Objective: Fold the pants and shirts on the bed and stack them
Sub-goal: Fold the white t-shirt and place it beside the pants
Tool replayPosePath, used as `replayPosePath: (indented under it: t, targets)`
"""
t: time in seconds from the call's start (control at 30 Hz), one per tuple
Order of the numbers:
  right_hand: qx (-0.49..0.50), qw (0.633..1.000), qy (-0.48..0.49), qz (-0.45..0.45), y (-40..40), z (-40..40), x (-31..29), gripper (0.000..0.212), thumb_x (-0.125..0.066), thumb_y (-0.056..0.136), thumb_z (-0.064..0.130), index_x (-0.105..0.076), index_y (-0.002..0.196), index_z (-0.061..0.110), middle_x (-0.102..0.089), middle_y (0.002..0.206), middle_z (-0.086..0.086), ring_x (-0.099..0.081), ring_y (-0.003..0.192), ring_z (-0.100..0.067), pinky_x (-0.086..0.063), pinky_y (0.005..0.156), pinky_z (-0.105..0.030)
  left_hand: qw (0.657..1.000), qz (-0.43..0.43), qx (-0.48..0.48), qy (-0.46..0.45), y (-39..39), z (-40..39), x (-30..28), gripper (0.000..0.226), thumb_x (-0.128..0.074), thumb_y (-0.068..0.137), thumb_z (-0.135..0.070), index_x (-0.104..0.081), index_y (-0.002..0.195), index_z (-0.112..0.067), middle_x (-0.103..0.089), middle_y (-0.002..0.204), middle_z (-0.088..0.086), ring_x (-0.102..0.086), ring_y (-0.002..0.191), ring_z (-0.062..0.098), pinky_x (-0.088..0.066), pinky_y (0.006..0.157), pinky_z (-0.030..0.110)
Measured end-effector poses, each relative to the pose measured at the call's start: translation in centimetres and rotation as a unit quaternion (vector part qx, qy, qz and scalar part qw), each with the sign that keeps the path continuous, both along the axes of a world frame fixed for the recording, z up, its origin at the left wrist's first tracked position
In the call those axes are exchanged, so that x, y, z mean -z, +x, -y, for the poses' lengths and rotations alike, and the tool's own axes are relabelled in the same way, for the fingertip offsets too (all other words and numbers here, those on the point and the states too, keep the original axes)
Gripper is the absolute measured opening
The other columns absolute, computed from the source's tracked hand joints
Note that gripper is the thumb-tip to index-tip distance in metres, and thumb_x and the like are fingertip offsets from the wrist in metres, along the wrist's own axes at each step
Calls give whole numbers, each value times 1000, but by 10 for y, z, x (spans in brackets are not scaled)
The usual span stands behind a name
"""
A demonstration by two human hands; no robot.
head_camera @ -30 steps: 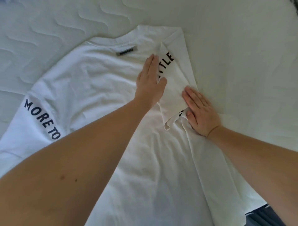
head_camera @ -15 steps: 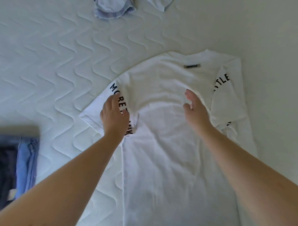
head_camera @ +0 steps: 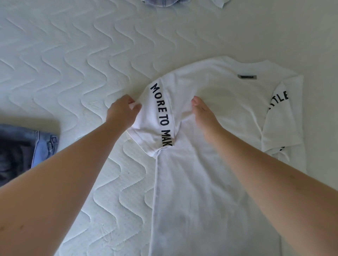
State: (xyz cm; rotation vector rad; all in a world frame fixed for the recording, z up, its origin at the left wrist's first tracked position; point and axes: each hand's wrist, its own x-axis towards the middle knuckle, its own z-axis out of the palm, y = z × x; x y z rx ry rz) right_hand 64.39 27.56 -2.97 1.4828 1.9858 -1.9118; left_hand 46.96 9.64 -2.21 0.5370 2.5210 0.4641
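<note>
A white T-shirt [head_camera: 228,113] with black lettering on both sleeves lies spread on the quilted white mattress [head_camera: 73,64]. Its right sleeve is folded in over the body. My left hand [head_camera: 122,111] pinches the edge of the left sleeve, the one printed "MORE TO MAK", and lifts it off the mattress. My right hand [head_camera: 204,113] rests flat on the shirt beside that sleeve's seam, fingers together and pointing away from me.
Folded blue denim and dark clothes [head_camera: 23,148] lie at the left edge. More pale blue garments [head_camera: 161,1] poke in at the top edge. The mattress stretches wide between them.
Both hands moved from the right sleeve to the left side of the shirt. My left hand has now gripped the left sleeve and raised it, while my right hand settled beside the seam.
</note>
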Motion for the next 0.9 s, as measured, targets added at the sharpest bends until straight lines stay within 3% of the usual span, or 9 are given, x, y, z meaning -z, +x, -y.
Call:
replayPosePath:
  t: [0.1, 0.2, 0.33, 0.43, 0.5, 0.63, 0.73, 0.83, 0.9]
  targets:
    - [3, 1000, -10, -4, -15, -10, -3, 47, -33, 99, 14, -45, 143, 26, -50, 137, 12, -45, 124, -2, -33, 89, -12, 994, 46, 21, 99, 2, -12, -18, 16, -58, 96, -40, -55, 97, -24, -59, 80, -11, -58, 75, 12, -38, 55, 20]
    - [-13, 1000, -25, -4, -27, -22, -4, 22, -37, 99, 21, -51, 91, 36, -49, 96, 20, -45, 85, 5, -36, 76, -17, 980, 87, 1, 179, 9, -27, -41, 12, -60, 95, -41, -61, 93, -29, -65, 77, -10, -56, 61, -2, -38, 48, 9]
    - [26, 994, -77, -69, -47, -36, -7, 20, -41, 103, 26, -60, 109, 27, -57, 116, 5, -52, 115, -10, -37, 107, -31, 942, 181, -34, 279, 21, -51, -69, 7, -64, 94, -36, -71, 93, -33, -74, 89, -7, -66, 74, 9, -50, 67, 22]
    - [97, 980, -145, -99, -65, -49, -16, 25, -42, 100, 13, -64, 110, 8, -68, 113, -4, -60, 120, -22, -44, 104, -32, 929, 221, -6, 297, 34, -69, -77, 8, -65, 93, -30, -72, 96, -33, -75, 91, -10, -69, 82, 10, -53, 76, 27]
    - [102, 975, -180, -84, -68, -61, -22, 39, -36, 99, 14, -58, 128, -1, -66, 123, -12, -63, 113, -27, -49, 100, -36, 930, 226, 4, 291, 46, -83, -74, 11, -64, 93, -27, -71, 100, -34, -74, 90, -11, -66, 78, 4, -52, 70, 23]
    - [119, 964, -224, -75, -54, -93, -26, 49, -29, 102, 32, -54, 132, 2, -65, 114, -14, -62, 97, -29, -49, 88, -36, 947, 178, 35, 265, 79, -121, -60, 18, -59, 94, -24, -70, 107, -28, -69, 86, -14, -55, 66, -7, -39, 55, 6]
    - [151, 960, -226, -60, -32, -115, -25, 50, -29, 102, 38, -59, 129, 7, -70, 102, -10, -66, 86, -26, -51, 79, -33, 939, 245, 89, 223, 93, -146, -54, 23, -56, 97, -32, -69, 116, -29, -69, 93, -17, -59, 75, -12, -42, 62, 3]
    - [153, 973, -172, -5, -7, -123, -21, 41, -33, 98, 34, -64, 115, 13, -73, 105, -7, -68, 79, -19, -50, 68, -28, 907, 343, 81, 232, 82, -150, -46, 23, -53, 101, -33, -71, 115, -28, -72, 109, -11, -66, 102, 0, -52, 89, 21]
    - [106, 988, -99, 60, 6, -119, -20, 36, -41, 95, 42, -67, 97, 18, -73, 95, -6, -66, 76, -18, -47, 68, -28, 926, 276, 52, 251, 62, -145, -39, 21, -50, 102, -18, -68, 109, -26, -73, 110, -5, -70, 95, 5, -54, 90, 29]
